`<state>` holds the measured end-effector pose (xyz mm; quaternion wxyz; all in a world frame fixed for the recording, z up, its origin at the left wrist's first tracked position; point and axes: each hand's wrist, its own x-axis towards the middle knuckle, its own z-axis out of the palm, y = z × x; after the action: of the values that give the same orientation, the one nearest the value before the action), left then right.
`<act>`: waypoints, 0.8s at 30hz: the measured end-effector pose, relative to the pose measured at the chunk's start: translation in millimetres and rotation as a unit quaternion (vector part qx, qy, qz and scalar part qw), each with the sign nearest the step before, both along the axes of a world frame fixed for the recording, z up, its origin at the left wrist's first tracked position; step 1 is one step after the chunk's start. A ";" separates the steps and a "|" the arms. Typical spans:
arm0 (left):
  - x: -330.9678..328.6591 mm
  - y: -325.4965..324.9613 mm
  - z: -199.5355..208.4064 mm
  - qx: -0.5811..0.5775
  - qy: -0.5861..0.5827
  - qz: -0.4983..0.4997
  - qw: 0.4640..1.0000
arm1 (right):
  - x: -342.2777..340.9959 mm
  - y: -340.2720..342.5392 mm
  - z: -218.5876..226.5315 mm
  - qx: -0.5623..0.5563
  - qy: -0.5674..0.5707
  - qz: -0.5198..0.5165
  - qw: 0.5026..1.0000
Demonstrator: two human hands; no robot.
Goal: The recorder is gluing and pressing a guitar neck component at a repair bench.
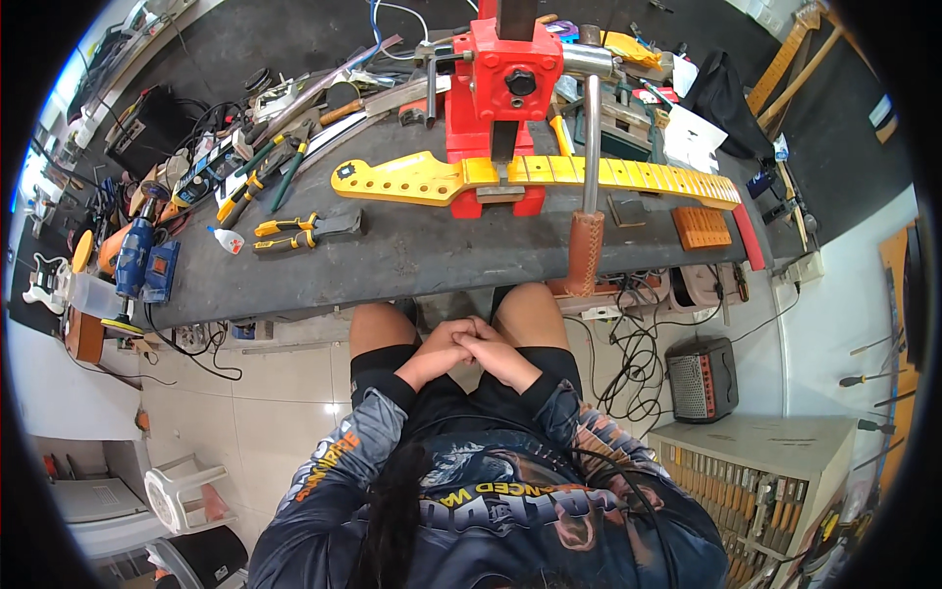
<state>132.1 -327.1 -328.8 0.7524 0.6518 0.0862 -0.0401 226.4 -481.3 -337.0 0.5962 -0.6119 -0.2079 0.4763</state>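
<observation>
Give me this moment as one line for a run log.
hands: left and right clasped in lap, empty | yellow guitar neck under red press on workbench | pliers untouched

white glue bottle (226, 240) on bench, left

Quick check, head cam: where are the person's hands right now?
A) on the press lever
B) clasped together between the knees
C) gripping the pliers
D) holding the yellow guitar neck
B: the left hand and right hand are folded together at the lap, below the bench edge, clear of the yellow guitar neck lying under the red press.
</observation>
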 end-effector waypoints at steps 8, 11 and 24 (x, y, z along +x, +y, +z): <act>-23.2 -2.8 84.0 0.391 -0.158 0.015 0.906 | -0.3 -21.8 110.6 0.073 -0.305 0.063 0.948; -19.0 -1.2 148.1 0.433 -0.289 0.048 0.852 | 5.9 -24.7 175.9 0.128 -0.365 0.067 0.920; -25.6 37.1 382.6 0.338 -0.642 0.309 0.614 | 40.2 -116.6 415.7 0.386 -0.661 -0.187 0.616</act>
<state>106.5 -290.0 53.8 0.3097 0.6539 -0.2153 0.6559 266.6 -597.9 78.7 0.5550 -0.5007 -0.5916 -0.3022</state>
